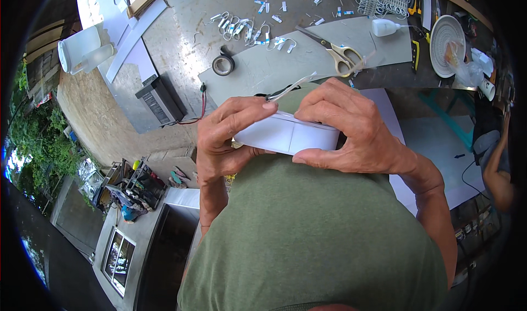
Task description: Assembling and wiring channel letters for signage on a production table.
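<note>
Close in front of my green shirt, both hands hold a white, curved-walled piece (pixel 285 136) with a thin seam across its side. My left hand (pixel 222 135) grips its left end, thumb and fingers around the edges. At the other end, my right hand (pixel 354 125) has its fingers over the top rim and its thumb on the lower edge. Pale, thin wires (pixel 293 87) stick out above the piece. What lies on its far side is hidden. Just beyond on the table are beige-handled scissors (pixel 345 60) and a roll of black tape (pixel 223 65).
Strung small white-and-blue modules (pixel 241 30) and loose cut bits lie on the metal table (pixel 184 36). A black power box (pixel 159 101) with red and black wires is at left. A white bottle (pixel 385 27) and a round plate (pixel 447 39) are at right. Another person (pixel 497 157) is at far right.
</note>
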The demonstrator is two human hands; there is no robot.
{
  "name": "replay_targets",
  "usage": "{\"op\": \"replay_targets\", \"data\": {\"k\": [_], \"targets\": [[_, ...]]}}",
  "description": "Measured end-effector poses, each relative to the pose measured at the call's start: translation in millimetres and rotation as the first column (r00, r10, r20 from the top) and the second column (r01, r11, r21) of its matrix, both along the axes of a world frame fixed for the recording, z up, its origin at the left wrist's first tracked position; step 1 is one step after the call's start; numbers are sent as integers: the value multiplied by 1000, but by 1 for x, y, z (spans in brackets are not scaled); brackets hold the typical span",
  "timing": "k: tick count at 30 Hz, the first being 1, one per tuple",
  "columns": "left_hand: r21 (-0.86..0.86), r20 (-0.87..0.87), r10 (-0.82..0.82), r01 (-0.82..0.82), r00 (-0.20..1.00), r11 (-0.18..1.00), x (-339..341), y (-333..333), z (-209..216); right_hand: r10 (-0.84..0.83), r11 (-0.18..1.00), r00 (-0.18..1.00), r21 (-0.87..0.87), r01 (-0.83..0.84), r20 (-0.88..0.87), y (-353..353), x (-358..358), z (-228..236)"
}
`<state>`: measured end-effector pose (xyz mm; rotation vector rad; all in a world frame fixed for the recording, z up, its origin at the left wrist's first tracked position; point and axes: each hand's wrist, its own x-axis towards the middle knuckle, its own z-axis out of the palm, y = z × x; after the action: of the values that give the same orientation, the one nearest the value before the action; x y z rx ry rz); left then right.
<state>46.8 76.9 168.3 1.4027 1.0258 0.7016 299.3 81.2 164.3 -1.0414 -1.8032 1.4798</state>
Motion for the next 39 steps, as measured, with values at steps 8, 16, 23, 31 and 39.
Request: {"op": "replay_targets", "data": {"k": [8, 16, 23, 31, 39], "targets": [[123, -213, -24, 52, 977, 991, 4, -5, 9, -59, 992, 997, 113, 53, 57, -9, -4, 4], [120, -219, -43, 70, 975, 990, 4, -5, 8, -69, 986, 997, 156, 64, 23, -10, -7, -2], [67, -257, -51, 71, 965, 995, 11, -2, 12, -76, 979, 997, 190, 74, 0, -10, -9, -5], [77, -231, -62, 81, 971, 994, 8, -2, 8, -43, 988, 999, 147, 40, 22, -9, -5, -3], [98, -215, -50, 73, 975, 992, 5, -2, 6, -45, 987, 996, 155, 32, 75, -14, 3, -5]]}}
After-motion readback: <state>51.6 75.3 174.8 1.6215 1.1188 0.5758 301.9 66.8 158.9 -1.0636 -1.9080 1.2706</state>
